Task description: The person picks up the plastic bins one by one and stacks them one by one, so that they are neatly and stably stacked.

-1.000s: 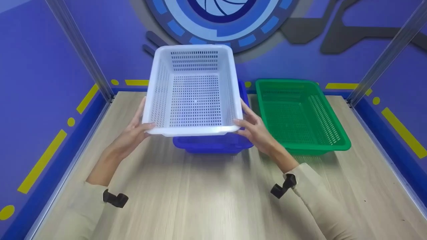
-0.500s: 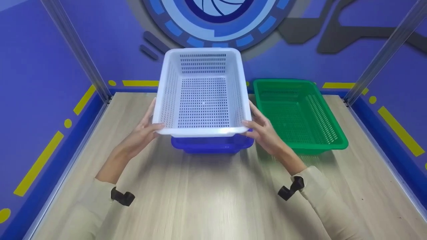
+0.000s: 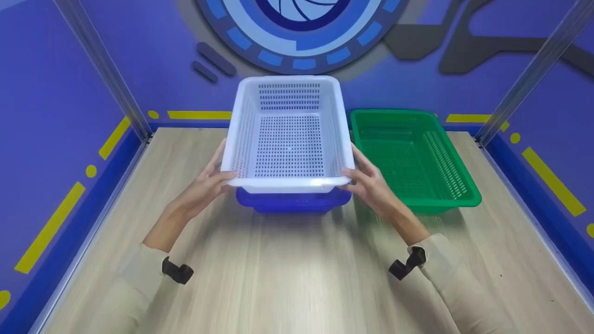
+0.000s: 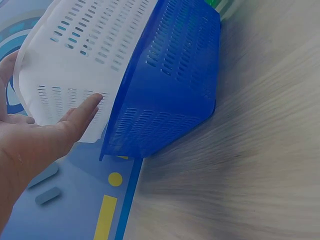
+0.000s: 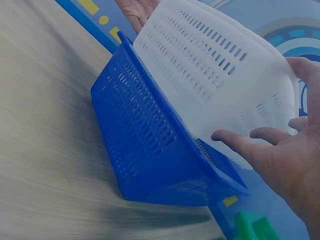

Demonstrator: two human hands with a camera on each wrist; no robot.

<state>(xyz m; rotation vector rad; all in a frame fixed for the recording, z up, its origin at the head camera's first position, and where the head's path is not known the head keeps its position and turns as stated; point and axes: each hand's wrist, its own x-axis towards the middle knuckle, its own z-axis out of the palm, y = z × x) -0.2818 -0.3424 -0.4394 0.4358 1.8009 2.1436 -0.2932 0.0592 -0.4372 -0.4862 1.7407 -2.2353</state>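
Since a second ago the white basket (image 3: 288, 139) has come lower and a little to the right, so that it now sits partly inside the blue basket (image 3: 293, 201) — its front rim not yet level with the blue one. Both stand near the middle of the table (image 3: 287, 273), with a green basket (image 3: 413, 160) just beside them at 3 o'clock. The left hand (image 3: 204, 188) holds the white basket's left wall, thumb hooked over the near rim at 9 o'clock and fingers (image 4: 85, 111) laid fairly straight against the perforated side. The right hand (image 3: 369, 183) mirrors it at 3 o'clock, thumb on the rim, fingers (image 5: 240, 141) spread on the outer wall. The basket looks like thin perforated plastic — probably light, a little flexible and smooth, unlikely to break. The stiff rolled rim on the two long sides seems the surest place to grip.
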